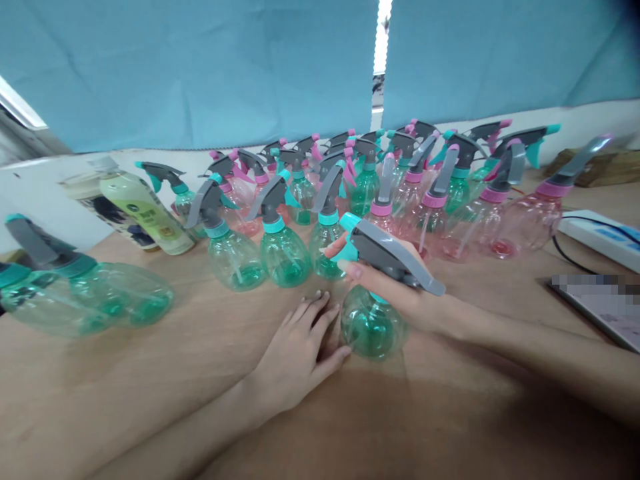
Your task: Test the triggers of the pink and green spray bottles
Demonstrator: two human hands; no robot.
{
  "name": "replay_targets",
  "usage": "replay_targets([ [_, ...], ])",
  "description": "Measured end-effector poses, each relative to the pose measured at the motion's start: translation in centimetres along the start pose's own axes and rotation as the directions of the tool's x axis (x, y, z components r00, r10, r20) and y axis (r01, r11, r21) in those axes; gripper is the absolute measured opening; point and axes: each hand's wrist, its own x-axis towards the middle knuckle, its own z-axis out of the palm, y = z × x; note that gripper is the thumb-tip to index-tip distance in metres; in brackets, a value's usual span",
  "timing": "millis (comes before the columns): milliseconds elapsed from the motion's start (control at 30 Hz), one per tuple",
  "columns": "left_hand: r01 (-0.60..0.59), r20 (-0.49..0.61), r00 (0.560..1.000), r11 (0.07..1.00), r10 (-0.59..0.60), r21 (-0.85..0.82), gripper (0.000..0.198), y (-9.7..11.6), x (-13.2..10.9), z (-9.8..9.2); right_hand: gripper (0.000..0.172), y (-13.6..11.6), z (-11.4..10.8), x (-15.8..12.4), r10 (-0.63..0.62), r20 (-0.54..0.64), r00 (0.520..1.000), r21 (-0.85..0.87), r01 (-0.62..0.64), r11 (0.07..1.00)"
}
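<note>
A green spray bottle with a grey and turquoise trigger head stands upright near the middle of the table. My right hand is wrapped round its neck and head, with fingers at the turquoise trigger. Just left of the bottle, my left hand lies on the table with its fingers spread, the thumb close to the bottle's base. Behind my hands stand three green spray bottles in a row. Several pink spray bottles stand behind and to the right.
More green spray bottles are at the left. Two taller containers lean at the back left. On the right are a white power strip with a black cable, a phone-like device and a brown box. A blue cloth hangs behind.
</note>
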Motion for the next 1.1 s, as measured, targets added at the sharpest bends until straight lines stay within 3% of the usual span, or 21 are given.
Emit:
replay_targets([
  [300, 0.001, 0.004, 1.0, 1.0, -0.001, 0.009, 0.055, 0.1, -0.1, 0.0, 0.011, 0.2, -0.1, 0.4, -0.057, 0.019, 0.998, 0.018, 0.057, 0.998],
  [567, -0.007, -0.045, 0.999, 1.0, 0.007, -0.017, 0.052, 0.0, -0.1, 0.1, 0.029, -0.3, -0.1, 0.3, -0.124, 0.003, 0.992, -0.028, 0.124, 0.992],
  [667, -0.01, -0.049, 0.999, 0.998, 0.007, -0.06, 0.052, 0.0, -0.2, 0.2, 0.023, -0.4, -0.1, 0.1, -0.113, 0.02, 0.993, -0.025, 0.113, 0.993],
  [767, -0.032, -0.053, 0.998, 0.989, 0.025, -0.145, 0.064, 0.0, -0.4, 0.2, 0.013, -0.2, 0.1, 0.1, -0.051, 0.016, 0.999, -0.003, 0.051, 0.999],
  [900, -0.014, -0.121, 0.992, 0.96, -0.021, -0.279, 0.075, 0.5, -1.0, 0.1, 0.017, 0.2, 1.0, 0.1, -0.018, -0.02, 1.0, 0.019, 0.018, 1.0],
  [1100, 0.037, -0.221, 0.966, 0.921, -0.132, -0.388, 0.073, 1.2, -3.7, -0.9, 0.023, 0.0, 4.1, 0.8, -0.023, -0.061, 0.998, 0.068, 0.027, 0.997],
])
